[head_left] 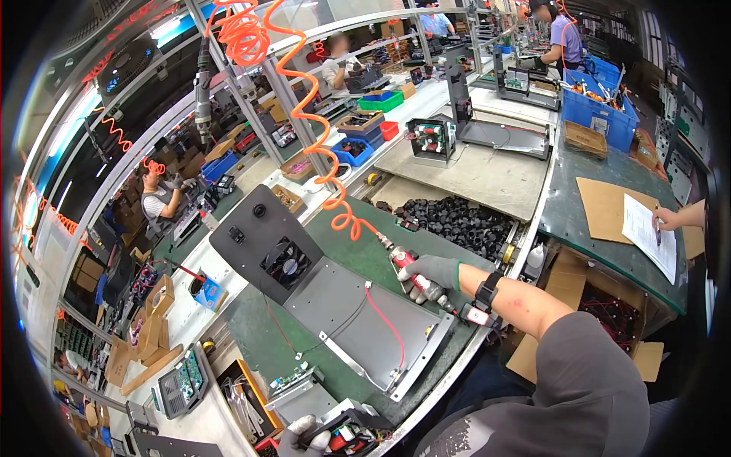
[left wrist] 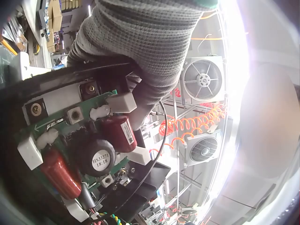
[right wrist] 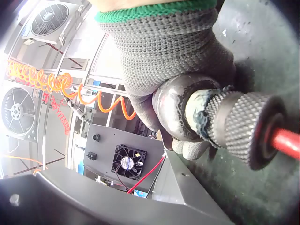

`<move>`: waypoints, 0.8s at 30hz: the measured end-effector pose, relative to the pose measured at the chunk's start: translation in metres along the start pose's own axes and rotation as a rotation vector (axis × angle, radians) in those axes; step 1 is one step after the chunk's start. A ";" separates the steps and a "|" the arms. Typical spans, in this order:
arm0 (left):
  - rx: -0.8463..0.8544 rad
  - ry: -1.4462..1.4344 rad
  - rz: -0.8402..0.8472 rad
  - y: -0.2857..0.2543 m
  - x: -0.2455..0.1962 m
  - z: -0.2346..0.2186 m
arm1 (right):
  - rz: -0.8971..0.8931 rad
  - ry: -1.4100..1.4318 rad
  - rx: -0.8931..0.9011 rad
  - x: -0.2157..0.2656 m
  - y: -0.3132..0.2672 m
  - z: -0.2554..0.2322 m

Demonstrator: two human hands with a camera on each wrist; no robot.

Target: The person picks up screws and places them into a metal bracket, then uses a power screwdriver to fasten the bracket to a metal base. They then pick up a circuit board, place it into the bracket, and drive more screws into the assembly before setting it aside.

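My gloved right hand [head_left: 434, 276] grips a red and silver pneumatic screwdriver [head_left: 401, 257], its orange coiled hose [head_left: 335, 190] running upward. In the right wrist view the knurled chuck [right wrist: 248, 126] holds a red bit. Beside this hand lies a dark grey metal chassis [head_left: 350, 305] with an upright panel [head_left: 247, 228], a fan [head_left: 286, 263] and a red wire. At the front edge, my gloved left hand [head_left: 298, 436] holds a black-cased circuit board unit [head_left: 346, 438]. The left wrist view shows its red capacitors [left wrist: 61, 173] and round coil [left wrist: 97, 157]; the fingertips are hidden behind the case.
Black parts [head_left: 449, 225] fill a recess beyond the green mat [head_left: 259, 327]. Farther along stand another chassis [head_left: 502, 135] and circuit unit [head_left: 432, 141]. An orange-edged tray [head_left: 255, 400] lies left. At right, another person's hand [head_left: 670, 219] writes on paper [head_left: 647, 240].
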State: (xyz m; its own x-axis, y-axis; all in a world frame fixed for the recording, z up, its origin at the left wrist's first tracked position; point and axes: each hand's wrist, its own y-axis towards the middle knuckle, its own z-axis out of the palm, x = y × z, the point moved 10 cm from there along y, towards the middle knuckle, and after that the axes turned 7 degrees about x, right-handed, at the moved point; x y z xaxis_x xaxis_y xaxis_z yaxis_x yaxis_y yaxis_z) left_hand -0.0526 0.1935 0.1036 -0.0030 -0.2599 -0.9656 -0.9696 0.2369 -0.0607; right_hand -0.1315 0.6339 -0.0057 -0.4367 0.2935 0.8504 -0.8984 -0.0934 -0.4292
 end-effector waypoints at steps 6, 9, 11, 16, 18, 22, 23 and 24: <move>-0.005 0.013 -0.016 -0.002 -0.006 0.002 | 0.021 0.036 0.022 -0.003 0.003 0.000; -0.015 -0.011 -0.037 -0.003 -0.003 0.002 | 0.007 0.067 0.067 -0.005 0.007 0.001; -0.008 -0.022 -0.050 -0.001 -0.004 0.003 | 0.012 0.052 0.049 -0.001 0.002 0.004; 0.026 0.057 0.134 0.018 -0.005 0.000 | 0.015 -0.031 -0.037 0.019 -0.027 0.017; 0.044 0.243 0.115 0.019 -0.013 0.000 | -0.112 -0.092 -0.058 0.035 -0.030 0.018; 0.258 -0.012 -0.093 0.010 -0.014 -0.002 | -0.063 -0.128 0.071 0.040 -0.009 0.016; 0.238 -0.039 -0.060 0.009 -0.015 -0.008 | -0.093 -0.205 -0.020 0.054 -0.020 0.016; 0.240 -0.056 -0.026 0.006 -0.018 -0.013 | -0.097 -0.209 0.055 0.064 -0.026 0.022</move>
State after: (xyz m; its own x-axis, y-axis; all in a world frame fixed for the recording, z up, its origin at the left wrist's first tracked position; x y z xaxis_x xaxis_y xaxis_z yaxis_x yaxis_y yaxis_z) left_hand -0.0612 0.1875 0.1243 0.0416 -0.2183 -0.9750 -0.8834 0.4478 -0.1380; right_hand -0.1372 0.6342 0.0660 -0.3435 0.1004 0.9338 -0.9352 -0.1280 -0.3302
